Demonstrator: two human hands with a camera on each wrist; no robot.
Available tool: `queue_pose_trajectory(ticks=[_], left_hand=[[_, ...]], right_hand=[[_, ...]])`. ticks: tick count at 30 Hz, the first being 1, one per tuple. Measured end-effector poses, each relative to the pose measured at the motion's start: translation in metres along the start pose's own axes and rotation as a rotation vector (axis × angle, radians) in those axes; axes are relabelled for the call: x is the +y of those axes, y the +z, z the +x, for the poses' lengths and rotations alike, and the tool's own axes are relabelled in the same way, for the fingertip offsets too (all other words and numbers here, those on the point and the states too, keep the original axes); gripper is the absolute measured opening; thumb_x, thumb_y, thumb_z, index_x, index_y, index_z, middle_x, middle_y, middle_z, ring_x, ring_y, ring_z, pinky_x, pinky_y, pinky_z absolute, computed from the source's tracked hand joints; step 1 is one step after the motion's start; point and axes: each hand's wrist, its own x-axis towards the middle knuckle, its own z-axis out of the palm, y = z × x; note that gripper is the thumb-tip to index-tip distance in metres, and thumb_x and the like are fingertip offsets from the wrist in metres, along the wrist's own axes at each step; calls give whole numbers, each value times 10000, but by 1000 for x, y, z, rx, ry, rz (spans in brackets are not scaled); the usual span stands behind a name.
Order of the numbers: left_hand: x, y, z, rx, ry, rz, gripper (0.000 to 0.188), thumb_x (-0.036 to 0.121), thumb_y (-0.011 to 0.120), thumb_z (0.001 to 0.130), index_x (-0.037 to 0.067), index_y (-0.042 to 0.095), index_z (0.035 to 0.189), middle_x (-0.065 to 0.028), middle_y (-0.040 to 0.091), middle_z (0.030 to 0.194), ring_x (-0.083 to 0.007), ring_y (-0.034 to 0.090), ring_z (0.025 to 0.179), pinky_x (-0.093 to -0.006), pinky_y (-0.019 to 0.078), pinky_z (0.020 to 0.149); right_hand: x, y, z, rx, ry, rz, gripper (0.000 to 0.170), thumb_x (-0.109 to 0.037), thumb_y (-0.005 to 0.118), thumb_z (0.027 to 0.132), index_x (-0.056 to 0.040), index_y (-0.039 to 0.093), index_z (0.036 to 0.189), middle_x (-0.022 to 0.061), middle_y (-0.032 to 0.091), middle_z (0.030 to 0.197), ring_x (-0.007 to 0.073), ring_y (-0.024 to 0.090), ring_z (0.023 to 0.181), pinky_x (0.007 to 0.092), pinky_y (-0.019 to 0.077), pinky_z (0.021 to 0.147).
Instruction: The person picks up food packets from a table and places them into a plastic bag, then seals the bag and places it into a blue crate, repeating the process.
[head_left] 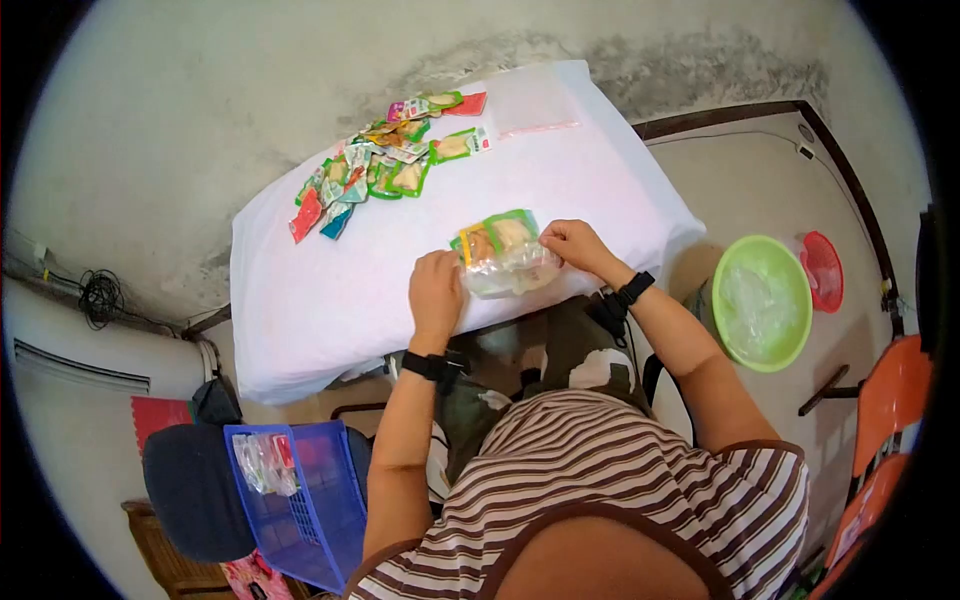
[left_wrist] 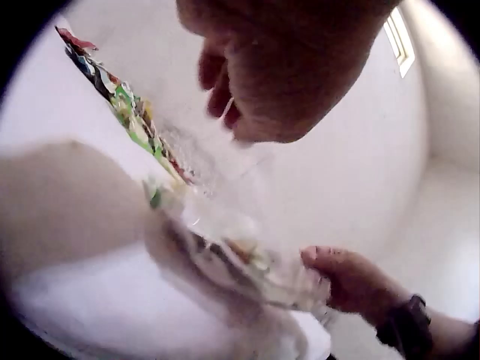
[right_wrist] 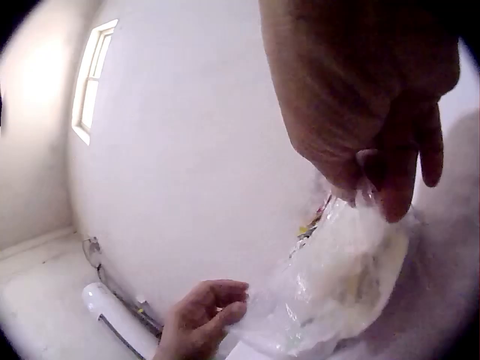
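A clear plastic bag lies near the table's front edge, with green-edged and yellow food packets inside it. My right hand pinches the bag's right edge between thumb and fingers, plain in the right wrist view, where the bag hangs below the fingertips. On the opposite side my left hand has its fingers at the bag's left edge. The right wrist view shows that left hand pinching the film between thumb and forefinger.
Colourful food packets lie piled at the table's back left. A flat clear bag lies at the back right of the white-covered table. Green and red basins stand right, a blue basket at lower left.
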Motion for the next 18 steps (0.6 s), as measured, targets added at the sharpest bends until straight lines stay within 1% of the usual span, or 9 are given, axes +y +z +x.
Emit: queue_pose_trajectory(ticks=[1, 2, 3, 4, 5, 10, 14, 16, 18], left_hand=[[7, 2, 5, 122, 187, 164, 162, 39, 541, 761, 11, 587, 913, -136, 593, 874, -320, 564, 809, -398, 450, 694], [15, -2, 0, -199, 47, -101, 266, 35, 543, 723, 13, 568, 987, -141, 587, 957, -322, 556, 889, -404, 444, 728], [8, 21, -16, -11, 430, 5, 301, 55, 544, 737, 28, 565, 1036, -140, 569, 1034, -312, 545, 958, -399, 442, 748], [10, 30, -24, -166, 500, -91, 337, 70, 547, 754, 30, 557, 1089, -133, 529, 1138, -288, 523, 1028, -395, 438, 771], [19, 37, -37, -223, 532, 67, 382, 88, 548, 765, 22, 526, 1141, -131, 473, 1226, -285, 480, 1103, -397, 416, 830], [48, 59, -39, -272, 339, 368, 437, 128, 467, 821, 8, 435, 1240, -145, 432, 1277, -283, 388, 1218, -404, 348, 946], [24, 86, -30, -164, 234, 265, 444, 92, 462, 807, -40, 416, 1228, -185, 448, 1244, -294, 428, 1174, -399, 353, 974], [11, 85, -24, -88, 243, 70, 408, 106, 467, 799, -30, 457, 1184, -175, 492, 1192, -274, 470, 1128, -380, 389, 933], [4, 81, -21, 40, 327, 176, 340, 123, 475, 788, -6, 530, 1097, -153, 548, 1097, -282, 512, 1065, -370, 418, 887]], right_hand=[[6, 2, 6, -2, -4, -1, 176, -159, 577, 826, 11, 618, 837, 56, 590, 635, 126, 569, 520, 253, 467, 492], [12, 2, 11, 7, 7, 24, 183, -165, 587, 815, 16, 617, 826, 57, 585, 624, 127, 561, 498, 257, 461, 468], [15, 2, 13, 17, 21, 49, 192, -170, 597, 803, 21, 615, 815, 58, 580, 613, 128, 552, 477, 260, 456, 444], [16, 2, 13, 16, 23, 49, 192, -170, 597, 803, 21, 615, 815, 58, 580, 613, 128, 552, 477, 260, 456, 444], [15, 3, 14, 12, 47, 73, 197, -170, 598, 802, 26, 613, 808, 59, 578, 606, 128, 552, 475, 262, 456, 444], [9, -1, 9, -35, 149, 126, 146, -137, 572, 819, -3, 626, 805, 14, 557, 591, 83, 512, 502, 235, 432, 442], [26, -2, 19, -13, 102, 69, 159, -172, 579, 815, -30, 607, 750, 2, 537, 589, 80, 464, 487, 230, 373, 427], [17, -4, 16, -35, 91, 154, 142, -164, 575, 812, -28, 613, 800, -18, 507, 594, 61, 438, 493, 209, 360, 435], [22, -6, 20, -21, 41, 106, 168, -171, 558, 844, -40, 598, 942, -19, 518, 669, 55, 459, 541, 195, 376, 466]])
